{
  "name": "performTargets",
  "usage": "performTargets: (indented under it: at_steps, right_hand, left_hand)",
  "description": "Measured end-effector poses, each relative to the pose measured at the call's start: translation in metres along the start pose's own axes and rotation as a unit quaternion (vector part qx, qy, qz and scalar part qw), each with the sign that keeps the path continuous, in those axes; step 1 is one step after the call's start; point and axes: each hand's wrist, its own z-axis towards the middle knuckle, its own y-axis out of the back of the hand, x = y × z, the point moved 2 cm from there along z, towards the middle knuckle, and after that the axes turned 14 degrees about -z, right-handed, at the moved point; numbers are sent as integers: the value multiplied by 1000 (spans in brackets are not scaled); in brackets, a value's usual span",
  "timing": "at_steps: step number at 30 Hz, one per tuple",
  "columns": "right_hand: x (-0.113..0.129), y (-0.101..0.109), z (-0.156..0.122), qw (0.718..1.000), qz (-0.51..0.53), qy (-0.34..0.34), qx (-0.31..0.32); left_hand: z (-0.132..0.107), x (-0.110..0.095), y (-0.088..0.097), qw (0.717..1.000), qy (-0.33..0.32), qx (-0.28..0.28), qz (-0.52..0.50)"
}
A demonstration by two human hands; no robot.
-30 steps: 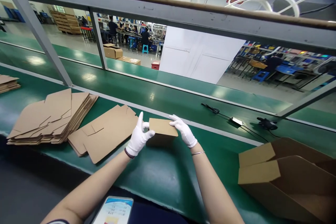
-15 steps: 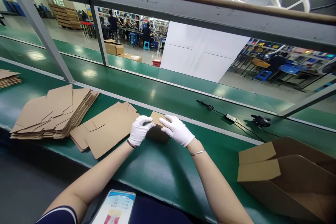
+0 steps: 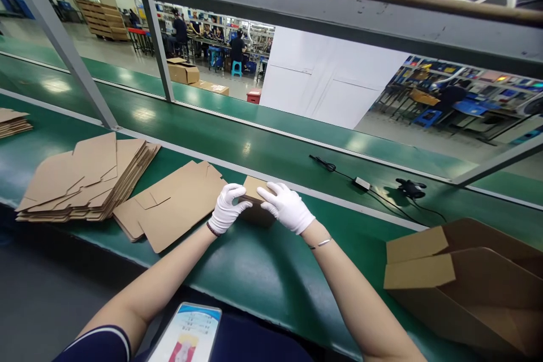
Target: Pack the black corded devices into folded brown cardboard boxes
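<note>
A small brown cardboard box [image 3: 255,185] stands upright on the green bench between my two white-gloved hands. My left hand [image 3: 228,209] is curled at its left edge, with thumb and fingertips against the cardboard. My right hand [image 3: 287,207] grips the right side, fingers over the top edge and thumb at the front. Parts of the box are hidden behind my fingers. Flat, unfolded cardboard blanks [image 3: 182,206] lie just left of my left hand.
A thicker stack of flat blanks [image 3: 85,181] lies further left. A large open cardboard box [image 3: 466,294] stands at the right. Behind the bench edge, a black device [image 3: 410,188] with a cable and a white-labelled block [image 3: 362,184] lies on the green belt. A metal frame [image 3: 297,5] crosses above.
The black device and its cable have shifted left along the belt. My hands stay at the small box, with only slight finger movement. The view has tilted a little.
</note>
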Motion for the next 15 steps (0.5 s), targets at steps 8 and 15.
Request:
performTargets:
  at_steps: [8,15]
  right_hand:
    - [8,-4,-9,999,41,-13,-11]
    - [5,-8,11,996,24,-59,59]
  left_hand:
    - [-7,9,1,999,-6,7,51]
    - [-5,4,3,990,55,50,118]
